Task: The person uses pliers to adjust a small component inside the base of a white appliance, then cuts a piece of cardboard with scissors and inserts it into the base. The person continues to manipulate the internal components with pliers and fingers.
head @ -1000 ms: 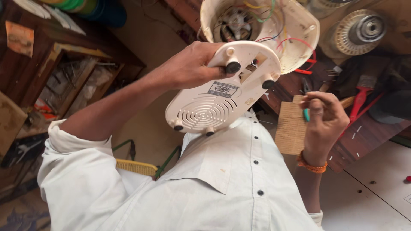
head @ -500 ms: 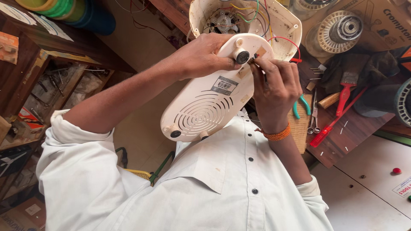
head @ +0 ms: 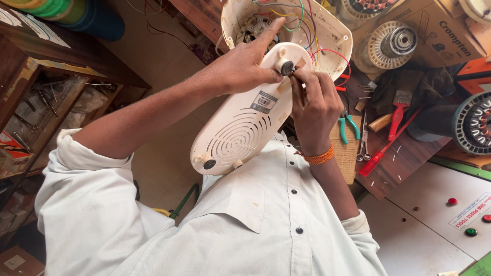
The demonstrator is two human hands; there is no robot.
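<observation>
**Base plate held up for work at its foot**

Base plate (head: 245,122), cream plastic with a round vent grille, sat tilted above your chest, leaning against the open housing (head: 327,36) so its underside faced you. Your left hand (head: 240,69) clasped the plate's upper edge, steadying it. Your right hand (head: 314,102) pinched closed beside the small black foot (head: 284,66) near that edge; what it held was hidden.

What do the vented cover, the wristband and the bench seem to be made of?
Vented cover: looks like cream moulded plastic, matte, with concentric slots and small black feet, a little grimy. Wristband: orange thread or cord, apparently wound in several strands. Bench: dark brown wood, going by its grain and worn, scratched top, though a laminate can't be ruled out.
</observation>
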